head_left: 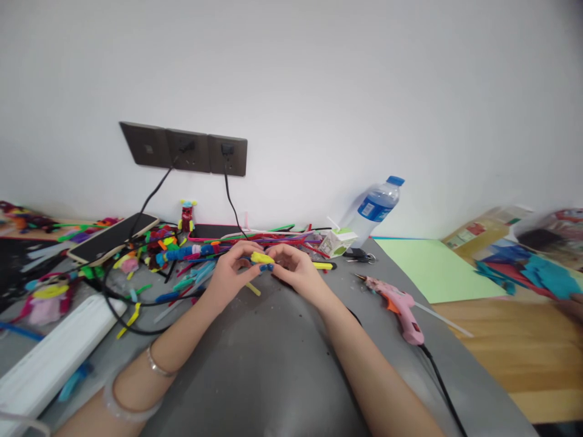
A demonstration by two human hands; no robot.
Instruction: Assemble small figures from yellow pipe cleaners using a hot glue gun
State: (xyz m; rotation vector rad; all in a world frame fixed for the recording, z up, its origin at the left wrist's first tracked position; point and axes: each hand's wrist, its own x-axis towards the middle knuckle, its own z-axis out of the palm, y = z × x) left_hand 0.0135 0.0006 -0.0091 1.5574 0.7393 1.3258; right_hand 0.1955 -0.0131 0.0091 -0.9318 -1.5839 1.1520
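Pinching a small yellow piece [262,258] between thumbs and fingers, a person's left hand [234,270] and right hand [295,268] meet above a gray counter [255,370], grips narrow and fingertips nearly touching. The piece is vivid yellow, longer than it is wide, soft-looking and rounded at its left end; fingers cover part of it, and its finer texture is too small to make out. Below it, near the left hand, shows a thin, paler yellow strip [252,289]; whether the two are joined cannot be told. Behind the hands lie colorful fuzzy stems [294,238]; to the right, a pink glue gun [401,306] rests on its side near a clear, blue-capped bottle [376,205] tilted against the wall [291,109].
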